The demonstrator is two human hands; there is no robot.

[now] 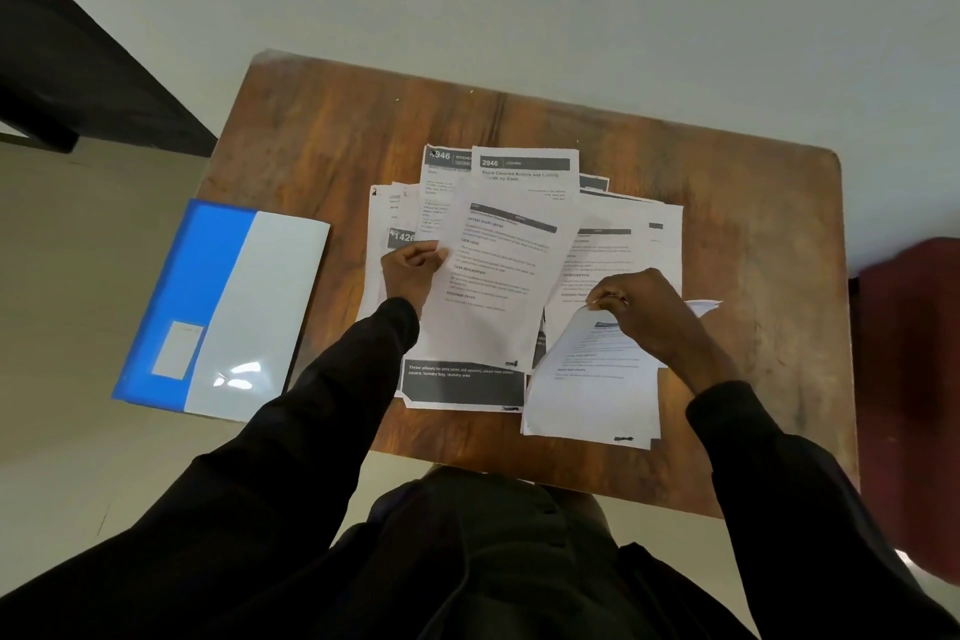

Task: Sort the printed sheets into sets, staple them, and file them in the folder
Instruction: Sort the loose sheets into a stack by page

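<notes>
Paper all over the middle of the table (363,130): the printed sheets (524,192) lie in a loose, overlapping fan. Two at the far side show 2946 in their headers, and one at the left a number beginning 1426. No set is squared off, nothing looks stapled, and no stapler is in view.

Here's the danger. Look-alike pages with different numbers sit mixed together, so one could easily slip into the wrong set. The layers overlap, so a quick pull might drag neighbours along, or crease or tear a page held only by its edge.

And both holds are edge holds. The left hand (410,265) pinches the slanting top sheet (493,286) at its left edge, thumb and fingers curled onto the paper. The page stretches away to the right of that grip. At the near right, the right hand (644,312) has its fingertips closed on the far edge of a small bundle (587,379). Those pages run back toward the person from the grip and bow upward. The bundle is unbound, so a slackened pinch would let it splay.

Further out, the blue and white folder (249,301) lies shut at the table's left side, well apart from both hands. It seems to overhang the edge, so a nudge might tip it off. A blurred dark red shape (909,379) sits at the right margin; what it is, I cannot tell.
</notes>
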